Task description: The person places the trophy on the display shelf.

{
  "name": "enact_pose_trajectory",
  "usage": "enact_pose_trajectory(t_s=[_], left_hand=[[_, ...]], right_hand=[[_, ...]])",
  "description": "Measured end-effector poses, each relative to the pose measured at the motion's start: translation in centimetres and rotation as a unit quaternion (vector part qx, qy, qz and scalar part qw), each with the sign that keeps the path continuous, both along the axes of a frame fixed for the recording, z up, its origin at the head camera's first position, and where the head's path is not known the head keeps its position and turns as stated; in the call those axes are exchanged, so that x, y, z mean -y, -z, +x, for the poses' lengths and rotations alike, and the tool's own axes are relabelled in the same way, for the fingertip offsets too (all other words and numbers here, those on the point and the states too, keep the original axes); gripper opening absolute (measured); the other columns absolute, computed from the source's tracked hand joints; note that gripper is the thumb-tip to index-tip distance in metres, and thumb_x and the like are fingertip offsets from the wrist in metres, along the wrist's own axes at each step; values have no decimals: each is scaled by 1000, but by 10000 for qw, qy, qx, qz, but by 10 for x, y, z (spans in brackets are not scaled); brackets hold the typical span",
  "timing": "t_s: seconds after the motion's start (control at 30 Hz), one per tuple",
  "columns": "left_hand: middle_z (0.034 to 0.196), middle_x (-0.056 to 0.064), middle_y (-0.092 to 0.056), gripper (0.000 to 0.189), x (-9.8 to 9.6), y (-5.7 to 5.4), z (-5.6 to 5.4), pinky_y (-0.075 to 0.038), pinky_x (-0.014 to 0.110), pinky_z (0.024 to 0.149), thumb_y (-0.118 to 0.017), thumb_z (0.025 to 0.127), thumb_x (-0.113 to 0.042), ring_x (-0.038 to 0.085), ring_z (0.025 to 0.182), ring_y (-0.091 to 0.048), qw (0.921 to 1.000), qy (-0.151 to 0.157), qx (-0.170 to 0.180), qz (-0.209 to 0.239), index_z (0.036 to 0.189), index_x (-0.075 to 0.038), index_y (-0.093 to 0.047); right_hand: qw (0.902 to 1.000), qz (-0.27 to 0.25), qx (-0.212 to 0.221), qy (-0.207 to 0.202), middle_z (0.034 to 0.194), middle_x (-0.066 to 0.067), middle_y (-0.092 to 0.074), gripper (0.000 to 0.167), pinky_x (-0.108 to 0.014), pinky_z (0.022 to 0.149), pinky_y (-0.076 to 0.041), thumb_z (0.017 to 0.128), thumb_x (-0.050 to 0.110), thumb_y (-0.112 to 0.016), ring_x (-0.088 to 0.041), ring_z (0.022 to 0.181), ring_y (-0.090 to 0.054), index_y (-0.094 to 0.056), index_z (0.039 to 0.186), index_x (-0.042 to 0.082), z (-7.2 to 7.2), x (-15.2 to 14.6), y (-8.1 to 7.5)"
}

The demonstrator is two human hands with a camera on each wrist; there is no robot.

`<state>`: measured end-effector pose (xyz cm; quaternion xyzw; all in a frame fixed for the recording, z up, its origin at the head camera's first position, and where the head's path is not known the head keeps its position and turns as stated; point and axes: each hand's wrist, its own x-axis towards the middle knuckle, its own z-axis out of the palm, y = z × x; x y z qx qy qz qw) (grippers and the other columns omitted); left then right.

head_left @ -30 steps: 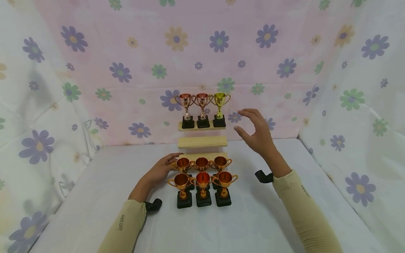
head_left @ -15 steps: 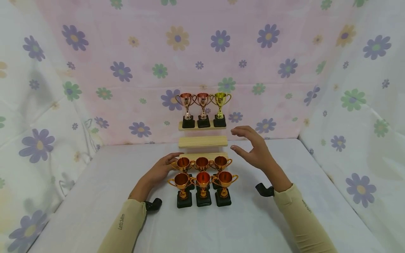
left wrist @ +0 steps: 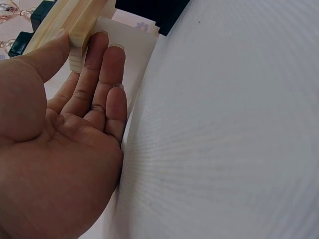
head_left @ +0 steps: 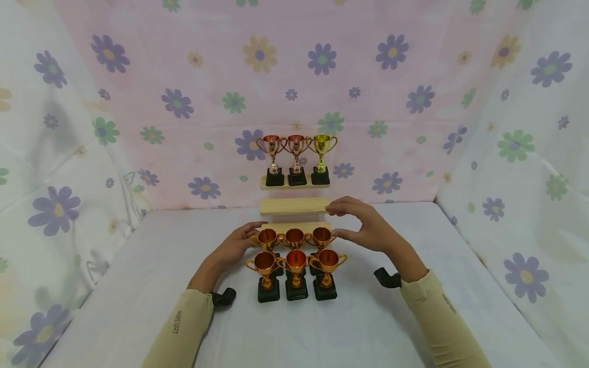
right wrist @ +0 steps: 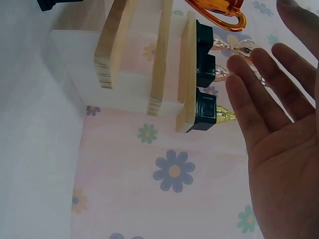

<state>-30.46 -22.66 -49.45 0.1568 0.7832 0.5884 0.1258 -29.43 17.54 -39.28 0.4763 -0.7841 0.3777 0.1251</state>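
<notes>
Head view: two hands [head_left: 233,247] [head_left: 370,227] flank three shelves [head_left: 295,206] and nine trophies [head_left: 296,260].

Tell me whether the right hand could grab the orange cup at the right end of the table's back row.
Probably yes: the right hand looks empty and open beside that orange cup, and I see nothing between them. The middle cup stands on its other side, leaving this side free.

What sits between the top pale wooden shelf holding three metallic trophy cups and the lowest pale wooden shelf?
A bare, pale wooden middle shelf lies between the top shelf and the lowest shelf, as the head and right wrist views show.
</notes>
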Motion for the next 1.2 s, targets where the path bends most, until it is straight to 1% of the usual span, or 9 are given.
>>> enact_pose_trajectory(t_s=[0.17, 0.3, 0.43, 0.53, 0.7, 0.8, 0.93, 1.1, 1.2], left_hand=[[133, 13, -68, 52, 2, 2, 1, -30, 58, 121, -56, 110, -17, 28, 129, -60, 9999, -94, 34, -9, 161, -15, -44], [132, 12, -67, 51, 2, 3, 2, -31, 57, 120, -55, 111, -17, 28, 128, -60, 9999, -149, 62, -35, 160, -16, -45], [131, 12, -67, 50, 2, 4, 2, -31, 58, 120, -52, 111, -16, 28, 127, -61, 9998, -169, 81, -57, 161, -16, -45], [131, 12, -67, 50, 1, 3, 2, -30, 59, 121, -54, 111, -18, 29, 129, -60, 9998, -180, 72, -73, 161, -16, -45], [133, 11, -68, 52, 0, 0, 2, -28, 59, 122, -58, 110, -21, 29, 132, -58, 9998, -178, 2, -128, 160, -18, -46], [132, 10, -69, 52, 0, -1, 1, -28, 59, 122, -57, 110, -19, 29, 132, -58, 9998, -123, -66, -169, 160, -18, -46], [131, 12, -69, 51, -1, -1, 0, -28, 60, 121, -55, 111, -17, 30, 131, -58, 9997, -81, -123, -191, 161, -15, -44], [133, 13, -67, 51, -1, 0, 0, -30, 60, 121, -51, 110, -12, 29, 129, -61, 9997, -168, 32, -169, 161, -16, -45], [134, 11, -67, 51, -2, 0, 1, -28, 61, 122, -50, 110, -10, 29, 130, -60, 9995, -219, 99, -185, 161, -18, -46]], right_hand=[[9985, 398, 361, -112, 139, -2, -63, 57, -45, 104, -54, 92, 18, -85, -24, 122, -64, -62, 144, 13, 1, 8, 4], [9970, 593, 493, -91, 141, -2, -63, 58, -45, 103, -55, 92, 21, -86, -22, 121, -65, -62, 144, 13, 3, 14, 9], [9955, 777, 536, -79, 142, -5, -64, 58, -44, 100, -56, 92, 18, -85, -19, 119, -65, -62, 145, 12, 4, 19, 12], [9942, 891, 597, -87, 141, -5, -64, 58, -43, 98, -58, 92, 15, -85, -17, 118, -65, -62, 146, 13, 4, 21, 13], [9921, 1103, 591, -42, 137, -2, -66, 55, -39, 94, -59, 94, 18, -84, -13, 115, -66, -63, 144, 14, 6, 21, 14], [9917, 1151, 570, 3, 134, 0, -67, 53, -36, 93, -58, 94, 21, -84, -12, 112, -65, -65, 143, 14, 7, 21, 14], [9917, 1151, 570, 33, 134, 2, -67, 51, -35, 92, -58, 94, 20, -83, -11, 112, -65, -65, 142, 14, 7, 21, 14], [9919, 1162, 516, 9, 135, 1, -67, 51, -37, 93, -58, 95, 18, -83, -12, 113, -65, -65, 142, 14, 7, 20, 14], [9918, 1169, 511, 3, 135, 0, -67, 51, -37, 94, -58, 95, 18, -82, -12, 114, -65, -65, 142, 14, 7, 20, 14]])
